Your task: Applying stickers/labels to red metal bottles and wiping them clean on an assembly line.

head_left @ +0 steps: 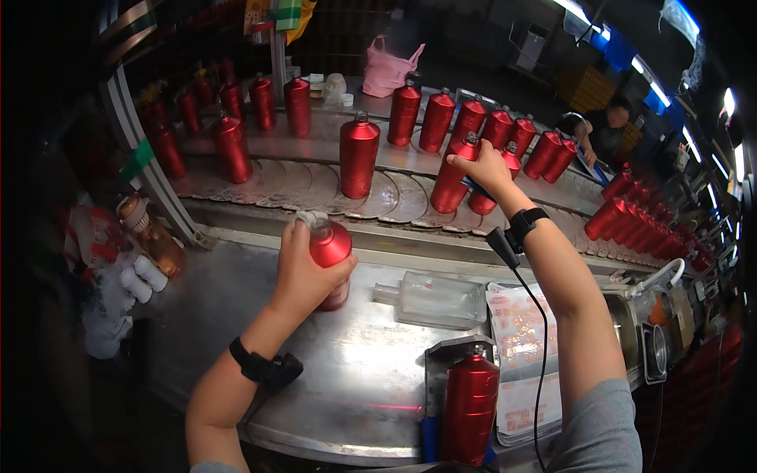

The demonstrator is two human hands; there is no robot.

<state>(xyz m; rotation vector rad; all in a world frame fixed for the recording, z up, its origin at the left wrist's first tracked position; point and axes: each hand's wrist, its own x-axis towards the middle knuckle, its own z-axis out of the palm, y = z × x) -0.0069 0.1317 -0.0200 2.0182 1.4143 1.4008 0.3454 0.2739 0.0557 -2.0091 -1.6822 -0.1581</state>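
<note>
My left hand (302, 264) is wrapped round a shiny red bottle (332, 246) above the metal table, its neck up. A whitish cloth (311, 217) is at the fingertips beside that bottle's neck. Farther right, my right hand (487, 169) grips another red bottle (449, 189) near its shoulder; this one stands on the conveyor (386, 193), slightly tilted. Behind my right hand's fingers another red bottle (482, 203) is partly hidden. On the conveyor between my hands stands a single red bottle (359, 158), touched by neither.
A clear glass bottle (443, 300) lies on the metal table (355, 370), beside printed sheets (524, 331). Close to me a red bottle (471, 406) sits in a holder. More red bottles (405, 114) line the far side. A person (611, 130) works at the back right.
</note>
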